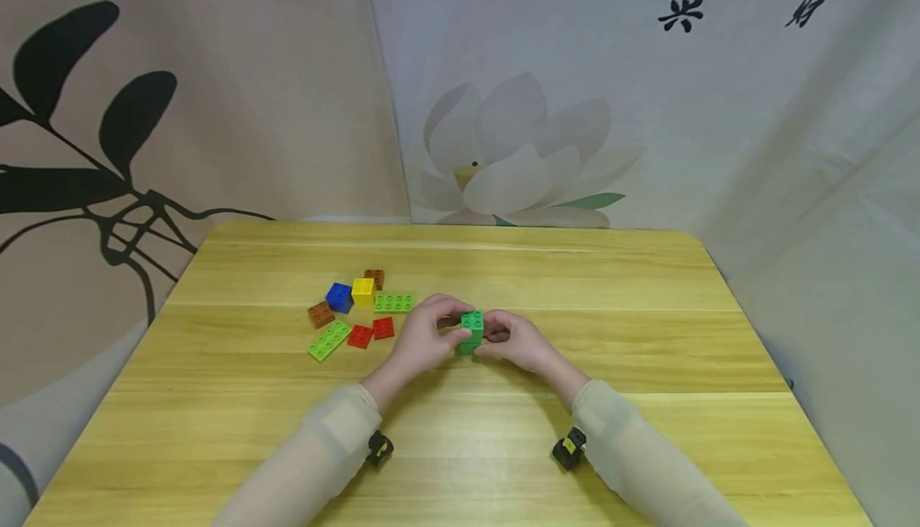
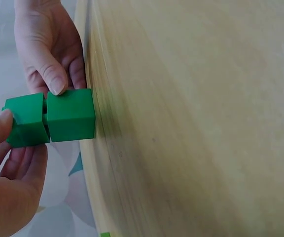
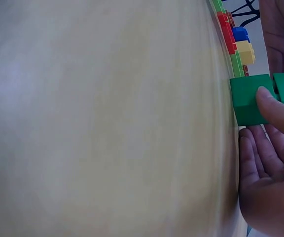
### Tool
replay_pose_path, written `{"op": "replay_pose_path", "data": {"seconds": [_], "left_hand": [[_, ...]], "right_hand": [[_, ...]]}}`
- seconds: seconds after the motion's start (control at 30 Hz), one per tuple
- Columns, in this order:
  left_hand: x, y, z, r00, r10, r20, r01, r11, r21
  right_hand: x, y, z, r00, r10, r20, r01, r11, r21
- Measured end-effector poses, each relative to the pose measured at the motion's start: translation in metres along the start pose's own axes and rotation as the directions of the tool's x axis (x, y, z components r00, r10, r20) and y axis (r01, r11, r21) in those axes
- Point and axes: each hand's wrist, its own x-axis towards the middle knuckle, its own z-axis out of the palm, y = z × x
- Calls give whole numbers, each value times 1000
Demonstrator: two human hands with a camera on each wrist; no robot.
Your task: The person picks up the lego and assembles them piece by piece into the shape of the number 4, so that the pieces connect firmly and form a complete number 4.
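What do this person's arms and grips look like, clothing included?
The left sleeve and right sleeve are long, plain and pale cream. The left grip and right grip wear no gloves. Small black wrist cameras sit by the cuffs; the right one shows a yellow patch. No cables are visible.

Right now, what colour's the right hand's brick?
The toy brick is green, clearest in the left wrist view.
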Motion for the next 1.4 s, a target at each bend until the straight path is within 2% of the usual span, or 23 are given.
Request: {"op": "replay_pose_path", "data": {"seconds": [0.43, 0.5, 0.63, 0.73, 1.07, 1.33, 1.4], "left_hand": [[0, -2, 1, 999, 52, -14, -52, 998, 19], [0, -3, 1, 998, 59, -13, -58, 998, 25], [-1, -4, 1, 998, 67, -12, -67, 997, 44], [-1, -3, 1, 997, 75, -8, -74, 996, 53], [-1, -4, 1, 994, 111, 14, -112, 990, 86], [-2, -5, 1, 992, 126, 20, -128, 985, 115], [-1, -5, 1, 992, 126, 18, -127, 985, 113]], "right_hand": [[-1, -1, 0, 1000, -8, -5, 8, 1000, -7], [-4, -10, 1, 1000, -11, 2, 11, 1000, -14], [-3, -11, 1, 1000, -9, 5, 9, 1000, -29], [0, -1, 0, 1000, -15, 4, 15, 999, -32], [-1, -2, 0, 1000, -7, 7, 7, 998, -57], [-2, 3, 0, 998, -66, 10, 67, 997, -38], [-2, 2, 0, 998, -57, 12, 57, 998, -33]]}}
